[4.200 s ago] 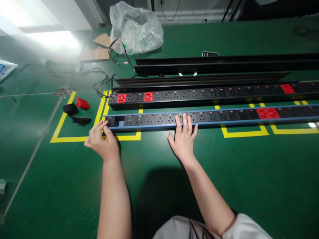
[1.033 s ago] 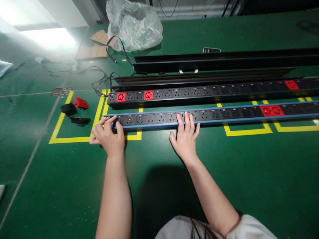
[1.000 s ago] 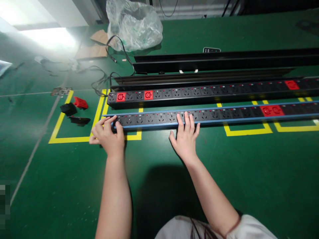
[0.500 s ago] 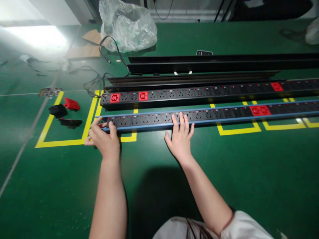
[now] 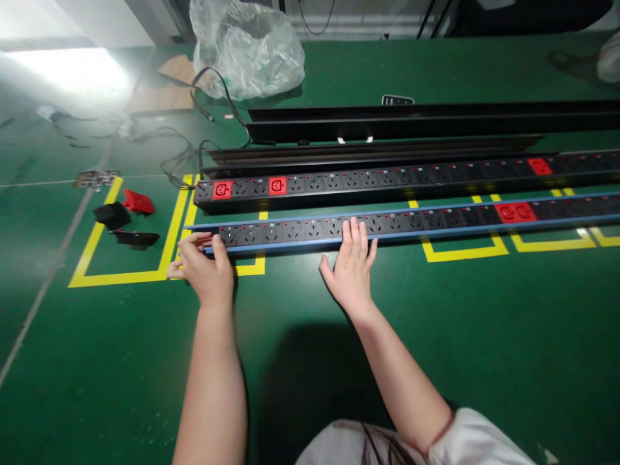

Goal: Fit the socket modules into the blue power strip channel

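Look at this on the green counter (image 5: 484, 355): the blue-edged power strip (image 5: 436, 227) runs straight across in front of the person, its long axis square to both forearms, its far end leaving the frame on the right. The left hand (image 5: 206, 268) is right out at the strip's left end, with the fingers (image 5: 196, 240) curled together over the top and the thumb down at the near edge. Is that a firm clamp? From this angle I can't tell. The right hand (image 5: 351, 268) sits well along toward the middle, open, its fingers (image 5: 356, 231) slightly apart, tips resting on the near blue rail and socket face. So the left hand is the one nearer that end, and the strip lies just ahead of both sets of fingers.

Just beyond the strip lies a second black power strip (image 5: 387, 184) with red sockets, then black metal channels (image 5: 426, 119). Off its left end, inside yellow floor tape (image 5: 116, 278), sit a red plastic part (image 5: 138, 202) and a black plastic part (image 5: 112, 215).
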The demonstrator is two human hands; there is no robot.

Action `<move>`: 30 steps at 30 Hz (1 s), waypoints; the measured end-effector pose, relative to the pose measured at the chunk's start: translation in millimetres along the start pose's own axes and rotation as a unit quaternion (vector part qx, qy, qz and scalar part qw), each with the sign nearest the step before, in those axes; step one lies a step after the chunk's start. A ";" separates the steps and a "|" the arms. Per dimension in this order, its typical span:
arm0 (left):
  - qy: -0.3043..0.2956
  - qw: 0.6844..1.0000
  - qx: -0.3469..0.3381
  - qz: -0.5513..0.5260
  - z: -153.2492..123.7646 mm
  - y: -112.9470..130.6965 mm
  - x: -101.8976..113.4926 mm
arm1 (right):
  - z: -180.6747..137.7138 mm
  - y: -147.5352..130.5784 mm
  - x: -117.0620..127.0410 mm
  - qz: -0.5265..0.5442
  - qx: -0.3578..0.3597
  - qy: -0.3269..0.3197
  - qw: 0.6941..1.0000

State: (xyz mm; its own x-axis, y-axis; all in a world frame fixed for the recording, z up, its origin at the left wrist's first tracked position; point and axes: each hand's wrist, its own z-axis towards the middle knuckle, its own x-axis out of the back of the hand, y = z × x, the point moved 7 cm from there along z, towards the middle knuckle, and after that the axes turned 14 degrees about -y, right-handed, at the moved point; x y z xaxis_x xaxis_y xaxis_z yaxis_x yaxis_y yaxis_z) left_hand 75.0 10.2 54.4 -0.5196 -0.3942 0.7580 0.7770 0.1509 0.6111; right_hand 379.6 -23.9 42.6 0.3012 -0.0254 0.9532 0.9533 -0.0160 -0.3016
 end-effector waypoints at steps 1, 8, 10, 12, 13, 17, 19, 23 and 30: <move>0.000 1.000 -0.001 -0.001 -0.3 0.3 -0.9 | 0.0 -0.1 0.2 -0.001 0.000 0.001 1.000; -0.026 0.999 -0.011 -0.020 0.0 1.9 -5.2 | -0.9 1.1 -0.2 -0.001 0.005 0.021 1.000; -0.038 0.999 -0.012 -0.022 0.3 3.2 -7.0 | -1.0 2.3 -1.1 -0.002 0.008 0.030 0.999; -0.047 0.999 -0.010 -0.017 -0.5 4.9 -8.8 | -0.9 3.5 -2.7 -0.001 0.015 0.033 0.999; -0.051 0.999 -0.008 -0.014 -1.4 5.9 -9.6 | -0.9 4.0 -3.3 -0.002 0.018 0.035 0.999; -0.039 0.999 -0.016 -0.027 -5.4 10.0 -5.8 | -1.2 4.8 -3.4 -0.009 0.021 0.040 0.999; 0.021 0.999 -0.010 -0.027 -4.2 4.8 7.6 | -1.5 4.6 -2.7 -0.010 0.015 0.039 0.999; 0.171 0.979 0.106 -0.032 12.8 -45.9 45.7 | -1.6 3.7 -1.8 -0.007 0.010 0.035 0.999; 0.068 0.966 0.251 -0.005 71.3 -143.5 64.8 | -2.2 3.7 -1.5 -0.017 0.012 0.038 0.999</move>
State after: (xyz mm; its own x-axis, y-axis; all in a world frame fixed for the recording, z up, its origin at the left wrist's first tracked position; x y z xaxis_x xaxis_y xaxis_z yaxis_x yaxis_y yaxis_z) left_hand -95.5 27.7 32.0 -0.4487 -0.5085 0.7349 0.4843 0.5527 0.6782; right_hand 382.6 -26.1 40.0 0.2662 -0.1011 0.9586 0.9637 0.0055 -0.2670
